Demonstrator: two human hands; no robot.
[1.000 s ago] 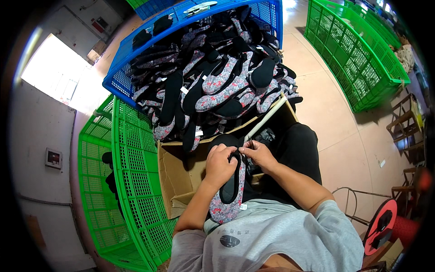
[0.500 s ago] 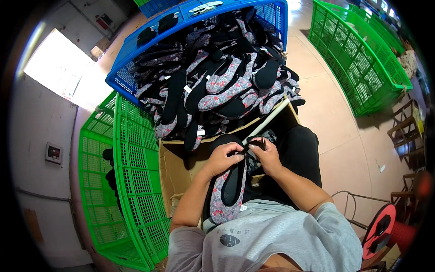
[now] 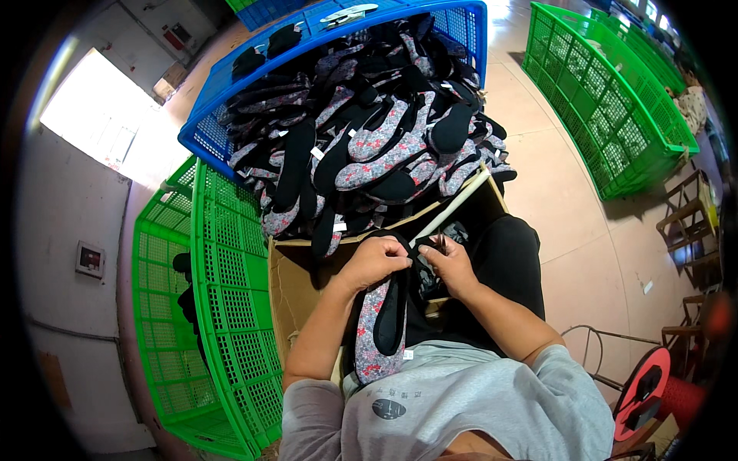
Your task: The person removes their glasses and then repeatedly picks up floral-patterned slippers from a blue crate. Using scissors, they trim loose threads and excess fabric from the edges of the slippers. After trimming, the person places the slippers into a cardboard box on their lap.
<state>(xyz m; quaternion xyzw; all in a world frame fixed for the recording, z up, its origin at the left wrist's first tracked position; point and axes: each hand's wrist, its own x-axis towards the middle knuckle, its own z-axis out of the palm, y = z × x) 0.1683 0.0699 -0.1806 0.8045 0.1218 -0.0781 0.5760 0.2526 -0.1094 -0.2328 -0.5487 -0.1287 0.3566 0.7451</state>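
A fabric slipper (image 3: 377,338) with a grey-and-red floral upper, a black lining and a small white tag hangs down in front of my shirt. My left hand (image 3: 377,261) pinches its upper end between thumb and fingers. Close beside it, my right hand (image 3: 452,269) is closed around a small dark pointed tool (image 3: 440,243), mostly hidden by the fingers; its exact kind is unclear. The right thumb lies near the slipper's black edge. Beyond both hands, a large heap of similar slippers (image 3: 384,161) spills from a blue plastic crate (image 3: 201,115).
A cardboard box (image 3: 296,280) opens below the heap, with a pale rod (image 3: 453,206) across it. Green crates stand at left (image 3: 238,323) and far right (image 3: 592,100). A red-rimmed spool (image 3: 644,392) sits at lower right, near wooden stools (image 3: 688,223).
My two hands have shifted slightly, and the dark tool has turned within my right hand. The slipper has swung a little to the left and hangs more upright.
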